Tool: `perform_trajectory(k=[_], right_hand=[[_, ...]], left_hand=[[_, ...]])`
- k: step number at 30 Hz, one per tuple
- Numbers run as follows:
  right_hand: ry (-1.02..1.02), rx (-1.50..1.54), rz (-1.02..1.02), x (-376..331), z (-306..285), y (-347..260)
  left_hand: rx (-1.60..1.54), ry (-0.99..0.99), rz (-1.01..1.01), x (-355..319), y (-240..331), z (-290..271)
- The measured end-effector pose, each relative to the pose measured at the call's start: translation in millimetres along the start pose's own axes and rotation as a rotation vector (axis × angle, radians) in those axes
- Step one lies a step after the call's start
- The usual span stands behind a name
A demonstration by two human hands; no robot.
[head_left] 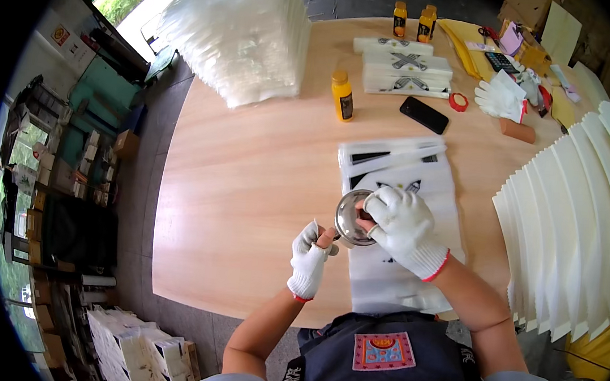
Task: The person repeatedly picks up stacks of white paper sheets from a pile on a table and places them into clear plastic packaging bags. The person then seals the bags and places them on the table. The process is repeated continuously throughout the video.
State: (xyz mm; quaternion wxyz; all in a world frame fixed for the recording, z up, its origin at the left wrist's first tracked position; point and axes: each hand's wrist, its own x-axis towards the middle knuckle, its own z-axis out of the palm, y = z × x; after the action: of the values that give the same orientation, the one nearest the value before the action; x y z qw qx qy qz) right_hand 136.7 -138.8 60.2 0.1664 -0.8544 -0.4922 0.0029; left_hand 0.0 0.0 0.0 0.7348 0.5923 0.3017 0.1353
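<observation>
Centre: the left grip (pixel 308 260) pinches a steel cup (pixel 346 222) at its lower-left side; the right grip (pixel 405 227) reaches inside, hold unclear. Plastic bags (pixel 402 285) lie below; yellow bottle (pixel 342 98), upper centre.

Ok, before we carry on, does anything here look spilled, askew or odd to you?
No spill shows. On the left hand, the thumb sticks out bare from the white knit glove, odd for a covered hand. One yellow-orange, dark-labelled bottle stands apart from three similar bottles.
</observation>
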Motion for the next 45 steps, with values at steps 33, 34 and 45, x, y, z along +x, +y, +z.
perform_trajectory(k=[33,34,45], right_hand=[[0.255,0.206,0.634,-160,58,35],[0.324,0.228,0.647,-175,62,47],[0.249,0.375,1.104,-259,86,23]], left_hand=[[-0.016,-0.031,0.394,193,-83,-26],[0.105,-0.045,0.331,152,-81,-17],[0.920,-0.790,0.593,-38,-104,74]])
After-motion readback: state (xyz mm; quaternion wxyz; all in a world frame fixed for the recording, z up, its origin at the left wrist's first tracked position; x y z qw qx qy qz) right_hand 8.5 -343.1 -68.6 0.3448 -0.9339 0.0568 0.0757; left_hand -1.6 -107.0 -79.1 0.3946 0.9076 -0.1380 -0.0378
